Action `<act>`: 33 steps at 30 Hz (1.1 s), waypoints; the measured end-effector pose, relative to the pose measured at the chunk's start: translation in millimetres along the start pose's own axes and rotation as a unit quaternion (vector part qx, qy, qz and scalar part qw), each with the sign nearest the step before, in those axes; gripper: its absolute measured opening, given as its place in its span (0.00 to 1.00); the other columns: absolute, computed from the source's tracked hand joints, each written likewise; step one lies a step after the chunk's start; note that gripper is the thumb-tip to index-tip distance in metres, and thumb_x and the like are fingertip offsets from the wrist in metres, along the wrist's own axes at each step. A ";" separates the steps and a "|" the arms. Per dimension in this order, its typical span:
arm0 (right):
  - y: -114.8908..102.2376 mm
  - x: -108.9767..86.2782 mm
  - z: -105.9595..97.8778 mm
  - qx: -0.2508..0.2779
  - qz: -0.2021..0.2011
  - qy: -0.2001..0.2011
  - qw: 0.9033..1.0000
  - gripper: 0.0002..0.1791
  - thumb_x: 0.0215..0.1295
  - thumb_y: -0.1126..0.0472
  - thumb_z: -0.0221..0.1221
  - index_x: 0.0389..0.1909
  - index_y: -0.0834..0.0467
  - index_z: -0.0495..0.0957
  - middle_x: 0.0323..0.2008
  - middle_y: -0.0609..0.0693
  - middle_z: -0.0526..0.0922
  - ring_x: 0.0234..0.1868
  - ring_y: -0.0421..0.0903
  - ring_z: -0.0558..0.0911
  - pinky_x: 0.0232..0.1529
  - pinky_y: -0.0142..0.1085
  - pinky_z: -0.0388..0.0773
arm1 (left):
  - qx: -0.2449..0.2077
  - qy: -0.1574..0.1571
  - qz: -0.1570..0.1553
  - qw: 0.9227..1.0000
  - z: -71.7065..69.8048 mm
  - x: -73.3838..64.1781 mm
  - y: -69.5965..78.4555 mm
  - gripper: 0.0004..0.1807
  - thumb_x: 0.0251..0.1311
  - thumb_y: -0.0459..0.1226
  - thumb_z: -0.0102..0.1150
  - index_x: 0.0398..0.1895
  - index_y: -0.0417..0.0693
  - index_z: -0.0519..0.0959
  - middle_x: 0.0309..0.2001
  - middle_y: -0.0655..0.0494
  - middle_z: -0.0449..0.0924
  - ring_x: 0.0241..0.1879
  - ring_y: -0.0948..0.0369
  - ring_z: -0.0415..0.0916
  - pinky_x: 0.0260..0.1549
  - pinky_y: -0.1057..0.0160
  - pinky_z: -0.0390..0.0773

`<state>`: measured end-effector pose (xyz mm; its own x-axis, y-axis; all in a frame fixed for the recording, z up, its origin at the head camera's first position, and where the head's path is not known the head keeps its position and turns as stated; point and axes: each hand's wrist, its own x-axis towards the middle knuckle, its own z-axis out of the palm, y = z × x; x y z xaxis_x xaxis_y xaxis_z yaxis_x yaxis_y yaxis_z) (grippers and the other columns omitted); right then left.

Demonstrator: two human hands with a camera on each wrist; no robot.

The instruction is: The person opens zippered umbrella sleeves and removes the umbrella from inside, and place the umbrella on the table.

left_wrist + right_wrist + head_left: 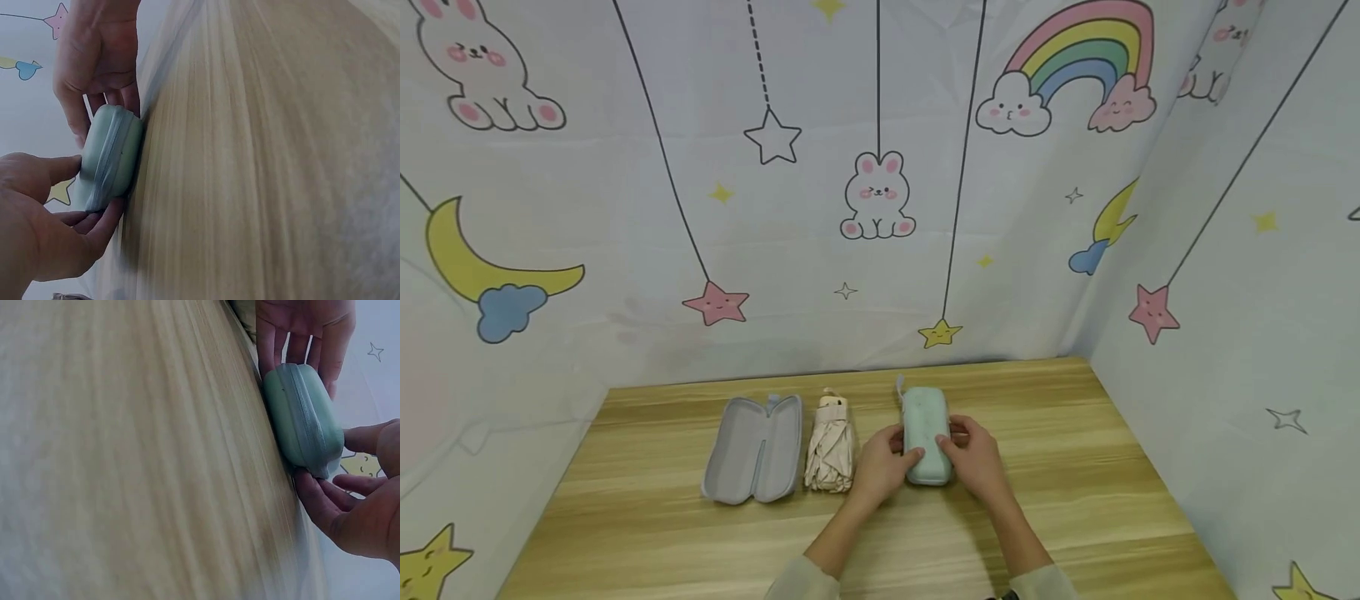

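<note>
A mint-green zippered hard case (928, 433) lies lengthwise on the wooden table, closed, with a small loop strap at its far end. My left hand (882, 467) grips its left side, thumb on top and fingers along the edge. On the opposite side my right hand (976, 458) holds it the same way. The zipper band around the case (111, 159) shows in the left wrist view. From the right wrist, the case (303, 419) sits between both hands, close against the tabletop.
Left of my left hand lies a folded beige umbrella (831, 450). Beyond it, a grey glasses case (737, 450) stands open. The wooden table (1075, 500) meets white cloth walls (820, 250) printed with rabbits and stars at the back and sides.
</note>
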<state>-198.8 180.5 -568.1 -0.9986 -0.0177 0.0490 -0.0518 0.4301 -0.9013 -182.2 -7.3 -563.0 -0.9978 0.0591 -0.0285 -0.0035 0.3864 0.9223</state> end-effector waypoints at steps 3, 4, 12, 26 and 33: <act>-0.2 0.0 -0.9 0.017 0.001 0.001 1.000 0.26 0.72 0.63 0.68 0.66 0.68 0.76 0.57 0.63 0.84 0.54 0.59 0.85 0.51 0.50 0.85 | -0.023 0.010 0.001 1.000 1.1 -0.5 -0.5 0.32 0.66 0.37 0.73 0.69 0.31 0.75 0.53 0.39 0.87 0.53 0.48 0.86 0.49 0.52 0.86; -0.3 -0.1 -1.4 0.026 0.001 0.000 1.000 0.26 0.72 0.63 0.68 0.67 0.68 0.76 0.57 0.63 0.83 0.55 0.59 0.85 0.50 0.50 0.86 | -0.033 0.015 0.000 0.999 1.4 -0.7 -0.2 0.32 0.66 0.37 0.73 0.69 0.32 0.75 0.53 0.39 0.87 0.53 0.49 0.86 0.48 0.53 0.87; 0.5 -1.6 -3.2 0.058 -0.015 -0.007 0.998 0.30 0.72 0.66 0.68 0.72 0.64 0.72 0.62 0.60 0.80 0.59 0.59 0.82 0.50 0.44 0.84 | -0.085 0.068 0.000 0.994 4.0 -0.1 5.3 0.34 0.64 0.38 0.75 0.68 0.31 0.74 0.58 0.41 0.81 0.50 0.48 0.87 0.41 0.56 0.88; 7.7 -10.6 -6.6 0.120 -0.095 -0.039 0.987 0.33 0.71 0.73 0.65 0.75 0.60 0.70 0.65 0.61 0.76 0.60 0.63 0.79 0.49 0.42 0.86 | -0.100 0.030 -0.017 0.994 -7.2 4.1 16.0 0.35 0.67 0.47 0.73 0.71 0.39 0.73 0.60 0.41 0.81 0.54 0.46 0.84 0.45 0.51 0.87; 8.0 -12.5 -7.9 0.130 -0.102 -0.040 0.985 0.34 0.71 0.73 0.65 0.76 0.59 0.69 0.65 0.62 0.74 0.61 0.64 0.78 0.50 0.42 0.85 | -0.127 0.044 -0.037 0.990 -4.1 7.6 18.8 0.35 0.65 0.46 0.75 0.70 0.40 0.74 0.61 0.42 0.81 0.57 0.46 0.82 0.48 0.49 0.86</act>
<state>-186.7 191.3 -572.5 -0.9640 -0.1553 0.2159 -0.2408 0.1651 -0.9564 -190.0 -3.4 -544.4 -0.9961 -0.0449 -0.0758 -0.0815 0.1426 0.9864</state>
